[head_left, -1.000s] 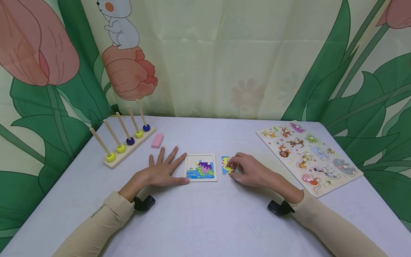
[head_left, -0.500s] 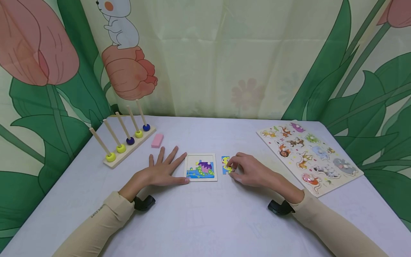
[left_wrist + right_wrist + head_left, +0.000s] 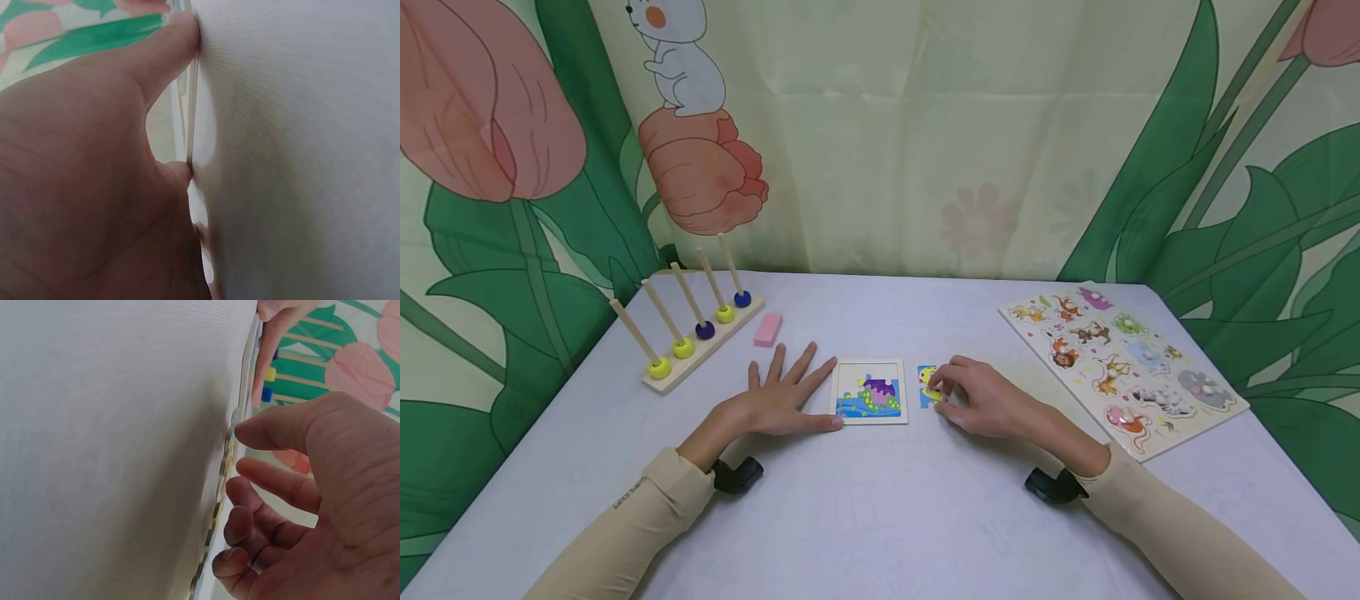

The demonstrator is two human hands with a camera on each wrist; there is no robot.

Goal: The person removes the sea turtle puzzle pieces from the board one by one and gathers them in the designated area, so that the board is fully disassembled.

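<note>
**Two hands at a small picture puzzle on a white bench**

The person's left hand lay palm down with fingers spread, its thumb and index fingertip touching the left edge of a small puzzle frame. Purple, green and blue pieces filled the frame's lower part. Loose puzzle pieces lay just right of the frame, on the bench. Over them curved the right hand, fingers bent and thumb apart from the index finger, fingertips at the pieces; it hid part of them from the head view. Whether any fingertip pressed on a piece could not be told.

Farther left stood a peg stand with yellow and dark blue beads, a pink block near it. An animal board lay right, beyond the right forearm. A flowered curtain hung behind.
</note>
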